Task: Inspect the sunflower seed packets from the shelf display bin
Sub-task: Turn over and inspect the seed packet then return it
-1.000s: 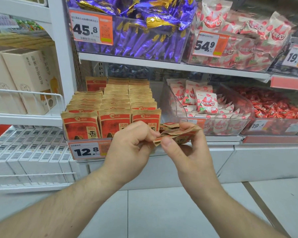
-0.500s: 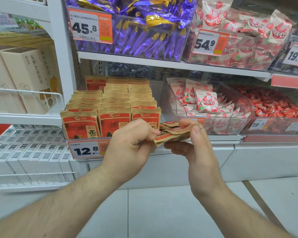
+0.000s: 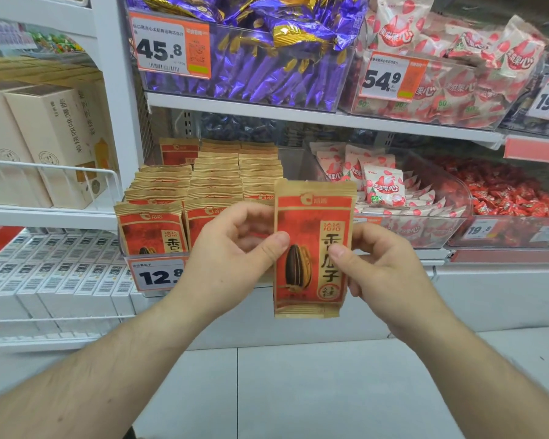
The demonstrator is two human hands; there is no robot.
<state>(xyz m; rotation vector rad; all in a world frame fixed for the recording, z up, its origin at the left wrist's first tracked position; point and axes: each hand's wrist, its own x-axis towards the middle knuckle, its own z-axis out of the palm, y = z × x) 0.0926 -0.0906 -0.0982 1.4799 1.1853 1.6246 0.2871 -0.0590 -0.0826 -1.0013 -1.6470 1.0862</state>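
We hold one sunflower seed packet (image 3: 313, 248) upright, face toward us, before the display bin (image 3: 159, 259) of stacked packets; our left hand (image 3: 232, 258) and right hand (image 3: 384, 264) pinch its side edges, thumbs in front.

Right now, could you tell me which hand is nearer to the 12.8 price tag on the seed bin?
Left. The left hand is just right of the 12.8 price tag, partly covering it; the right hand is farther right, beyond the held sunflower seed packet.

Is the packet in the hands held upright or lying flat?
Upright. The packet faces the camera, logo at top and seed picture below, with the left hand and right hand pinching its side edges.
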